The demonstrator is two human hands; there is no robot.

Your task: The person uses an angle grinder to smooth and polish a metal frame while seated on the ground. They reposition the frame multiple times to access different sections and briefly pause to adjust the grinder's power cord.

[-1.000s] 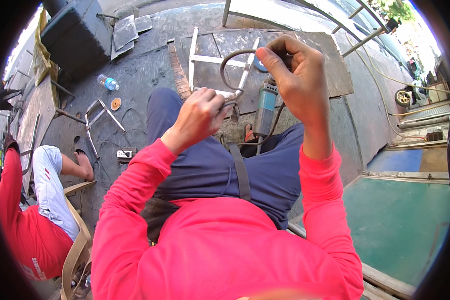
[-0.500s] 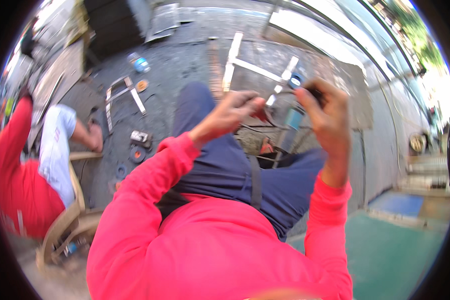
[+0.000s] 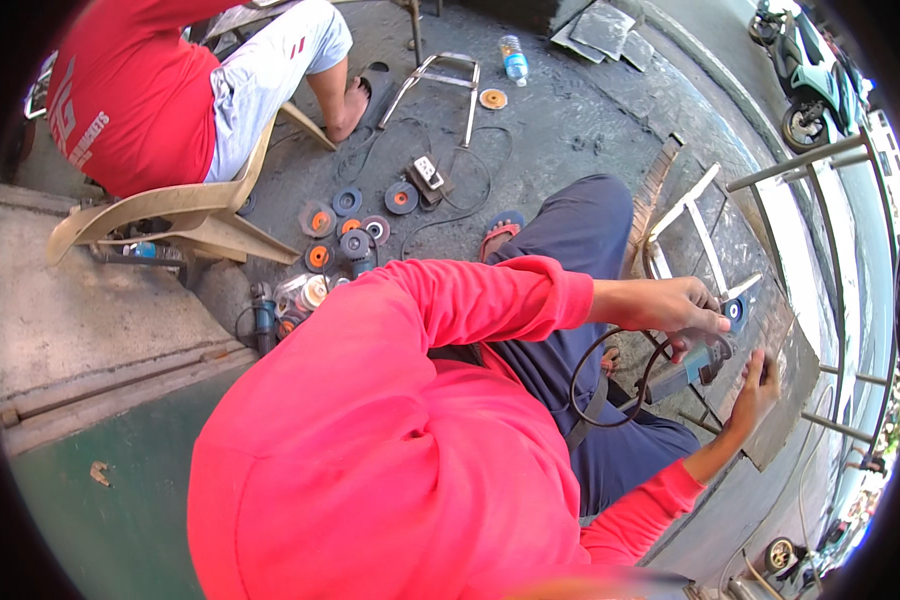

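Observation:
My left hand (image 3: 675, 304) is closed, its thumb and fingers pressed together over a black cable (image 3: 576, 385) that hangs in loops above my lap. Just below it, a small dark red thing shows partly; I cannot make it out. Lower to the right, my right hand (image 3: 753, 398) has bent fingers held apart, with nothing visible in them. Between the hands is a teal and black power tool (image 3: 702, 362), partly hidden and resembling an angle grinder. A dark disc with a blue centre (image 3: 734, 312) lies beyond, beside a welded metal frame (image 3: 707, 243).
A metal sheet (image 3: 795, 385) lies under the frame; a metal railing (image 3: 878, 270) stands to the right. On the floor at left are several grinding discs (image 3: 401, 198), another grinder (image 3: 355, 246), a socket box (image 3: 427, 175) and a bottle (image 3: 513, 60). A person in red (image 3: 140, 100) sits on a plastic chair (image 3: 160, 225).
The view has swung right, shifting the surroundings across the picture. My right hand has dropped from above the tool to its lower right. My left hand has come close over the tool.

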